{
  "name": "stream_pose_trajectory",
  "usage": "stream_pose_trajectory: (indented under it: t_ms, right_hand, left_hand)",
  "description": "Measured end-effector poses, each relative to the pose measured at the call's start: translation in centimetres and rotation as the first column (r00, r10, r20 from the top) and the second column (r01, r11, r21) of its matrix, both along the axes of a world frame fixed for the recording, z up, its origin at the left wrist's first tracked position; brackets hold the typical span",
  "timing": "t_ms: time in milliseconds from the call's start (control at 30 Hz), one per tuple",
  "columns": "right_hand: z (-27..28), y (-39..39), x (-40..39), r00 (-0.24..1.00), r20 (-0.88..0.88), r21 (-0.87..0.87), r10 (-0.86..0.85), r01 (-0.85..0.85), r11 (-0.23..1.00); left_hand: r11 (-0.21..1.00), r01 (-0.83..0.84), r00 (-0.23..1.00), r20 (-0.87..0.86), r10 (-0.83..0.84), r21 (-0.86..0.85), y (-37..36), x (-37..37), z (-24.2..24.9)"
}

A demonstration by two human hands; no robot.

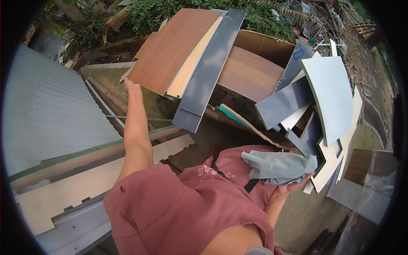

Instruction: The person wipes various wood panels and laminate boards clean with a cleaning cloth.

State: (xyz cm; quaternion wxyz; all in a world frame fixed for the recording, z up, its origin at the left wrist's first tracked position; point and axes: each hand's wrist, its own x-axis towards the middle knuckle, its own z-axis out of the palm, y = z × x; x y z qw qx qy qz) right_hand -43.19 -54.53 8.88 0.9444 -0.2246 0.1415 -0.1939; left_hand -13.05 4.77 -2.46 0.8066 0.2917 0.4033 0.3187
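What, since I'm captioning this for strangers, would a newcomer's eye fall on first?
Probably the big brown board, at the top left of centre, with the left hand at its lower left corner. Next might come the pale board on the right, then the grey-blue cloth in the right hand, right of centre.

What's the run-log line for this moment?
left grip: at corner of brown panel, closure unclear | right grip: holding grey-blue cloth | white panel: atop pile, image right

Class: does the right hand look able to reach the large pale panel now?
Probably yes: the right hand is near and nothing covers the large pale panel, but the cloth that hand holds may hinder.
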Motion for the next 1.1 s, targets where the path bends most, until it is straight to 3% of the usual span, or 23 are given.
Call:
stream_pose_trajectory:
  t_ms: [67,100,133,200,233,267,333,367,400,433,467,500,533,567,600,633,667,733,867,933,1000,1033,1100]
  right_hand:
    - [0.1,-1.4,-0.1,0.979,0.133,-0.126,0.151,-0.135,0.983]
    - [-0.7,-2.0,0.0,0.976,0.198,0.02,0.095,-0.101,0.995]
    - [-1.8,-2.2,0.0,0.977,0.193,0.016,0.09,-0.095,0.995]
    - [-4.0,-2.3,0.2,0.999,0.039,0.178,0.029,-0.035,0.983]
    - [-4.6,-2.3,0.4,0.975,0.185,0.183,0.12,-0.154,0.971]
    - [-4.0,-2.1,0.8,0.975,0.183,0.185,0.123,-0.158,0.97]
    - [-2.2,-1.8,1.4,0.935,0.312,0.146,0.167,-0.221,0.964]
    - [-3.3,-2.0,1.3,0.941,-0.17,-0.419,-0.294,0.201,0.885]
    - [-4.1,-2.3,1.5,0.94,-0.17,-0.411,-0.294,0.204,0.888]
    - [-4.7,-2.6,1.8,0.965,-0.049,-0.76,-0.258,0.131,0.636]
    - [-5.3,-2.8,1.8,0.982,0.036,-0.965,-0.184,0.081,0.247]
    - [-5.8,-2.4,2.1,0.968,-0.095,-0.897,-0.232,0.018,0.442]
    - [-5.1,-2.0,2.6,0.964,-0.085,-0.898,-0.252,0.035,0.438]
    - [-4.2,-1.6,3.0,0.999,-0.003,-0.538,-0.033,0.026,0.842]
    - [-3.7,-1.2,2.9,0.975,0.183,-0.04,0.122,-0.117,0.992]
    - [-3.6,-0.8,2.6,0.948,-0.242,-0.518,-0.205,0.053,0.854]
    - [-3.5,-0.4,2.7,0.949,-0.239,-0.516,-0.203,0.053,0.855]
    - [-2.8,0.7,3.2,0.98,-0.197,-0.37,-0.041,-0.035,0.928]
    - [0.9,3.2,4.9,0.975,-0.02,-0.088,0.222,-0.223,0.971]
    - [2.6,4.4,5.8,0.994,-0.041,-0.085,0.098,-0.101,0.991]
    - [0.9,2.1,5.9,0.868,0.384,0.179,0.313,-0.403,0.898]
    - [2.5,2.0,5.7,0.951,0.237,0.156,0.196,-0.237,0.959]
    - [2.3,0.1,5.4,0.955,0.226,0.122,0.192,-0.224,0.967]
  left_hand:
    - [0.999,-0.047,0.998,-0.047,0.047,-0.009,0.0,-0.1,-0.3]
    - [0.999,-0.042,0.998,-0.054,0.041,-0.012,0.8,0.0,-0.7]
    - [0.999,-0.053,0.998,-0.028,0.053,0.012,1.9,0.2,-1.0]
    - [0.997,-0.068,0.998,-0.005,0.069,0.03,2.5,0.2,-1.1]
    - [0.99,-0.087,0.993,0.068,0.094,-0.109,2.4,-0.1,0.7]
    - [0.966,-0.093,0.982,0.135,0.129,-0.242,2.2,-0.5,2.4]
    - [0.973,-0.076,0.966,0.226,0.126,-0.219,-0.4,-2.1,4.7]
    - [0.979,-0.053,0.94,0.32,0.116,-0.198,-1.8,-3.1,5.3]
    - [0.977,0.16,0.894,0.44,-0.084,-0.139,-2.5,-3.9,4.3]
    - [0.929,0.367,0.789,0.547,-0.28,-0.054,-3.2,-3.9,2.6]
    - [0.93,0.369,0.848,0.411,-0.334,-0.005,-4.5,-3.8,1.3]
    - [0.924,0.379,0.889,0.26,-0.376,0.042,-5.5,-3.8,0.3]
    - [0.917,0.397,0.879,0.27,-0.393,0.042,-6.0,-3.8,-0.3]
    - [0.893,0.448,0.842,0.32,-0.434,0.032,-6.4,-3.8,-0.7]
    - [0.869,0.494,0.806,0.363,-0.467,0.021,-6.7,-3.9,-1.0]
    - [0.867,0.498,0.811,0.345,-0.473,0.021,-7.6,-4.0,0.7]
    - [0.868,0.496,0.811,0.346,-0.473,0.024,-8.2,-3.8,1.9]
    - [0.9,0.432,0.862,0.265,-0.432,0.062,-8.4,-2.6,4.2]
    - [0.898,0.439,0.842,0.339,-0.42,0.02,-9.8,-1.1,8.9]
    - [0.973,0.22,0.924,0.307,-0.229,0.064,-12.3,-1.1,11.7]
    - [0.974,0.187,0.93,0.297,-0.217,0.128,-14.3,-1.9,14.0]
    - [0.972,0.143,0.939,0.283,-0.193,0.188,-15.2,-2.4,15.1]
    - [0.939,0.166,0.916,0.304,-0.26,0.301,-15.6,-3.6,17.1]
